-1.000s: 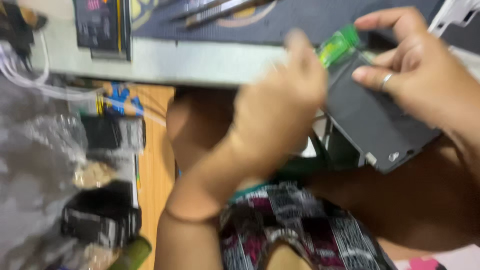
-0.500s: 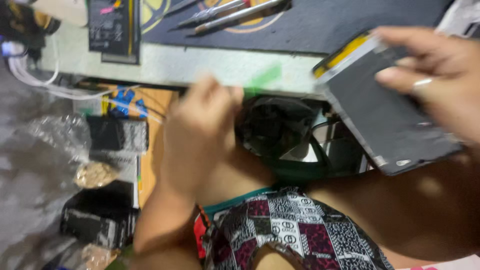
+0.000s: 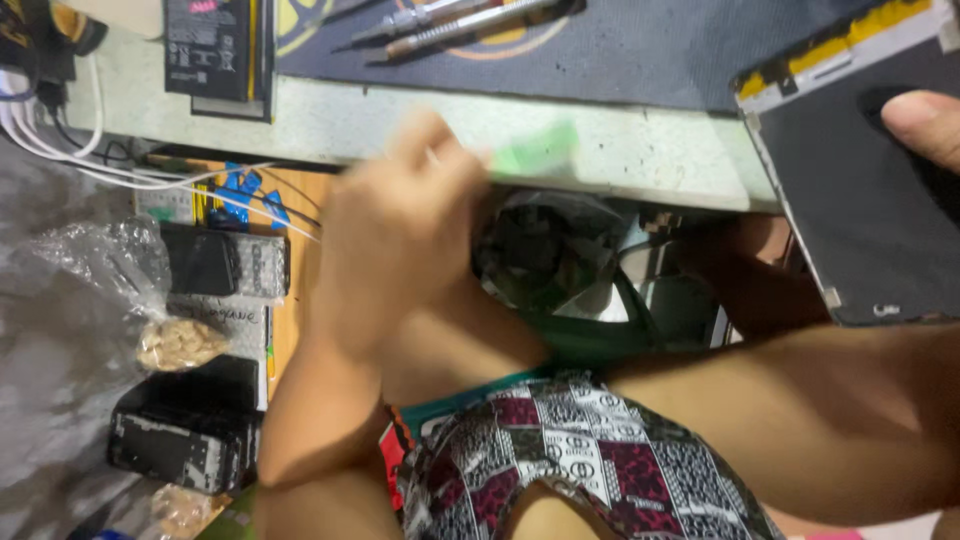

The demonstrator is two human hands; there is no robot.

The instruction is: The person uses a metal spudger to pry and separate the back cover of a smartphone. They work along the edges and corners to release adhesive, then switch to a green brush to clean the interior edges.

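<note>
Left hand (image 3: 400, 240): blurred, fingers closed on a small translucent green plastic strip (image 3: 535, 150) that sticks out toward two o'clock, in front of the pale worktable edge (image 3: 640, 150).
Right hand (image 3: 925, 125): only a thumb shows at the three o'clock edge, pressed on the face of a flat dark grey rectangular panel with a yellow-taped top edge (image 3: 860, 210); it is grasping that panel, tilted, well apart from the strip.
Bench, twelve o'clock: two slim metal screwdrivers (image 3: 470, 22) lie on a dark blue work mat (image 3: 650, 50); a flat black battery pack (image 3: 215, 50) sits at eleven o'clock.
Floor, nine o'clock: crumpled clear plastic bag (image 3: 110, 270) beside black boxes (image 3: 185, 430).
</note>
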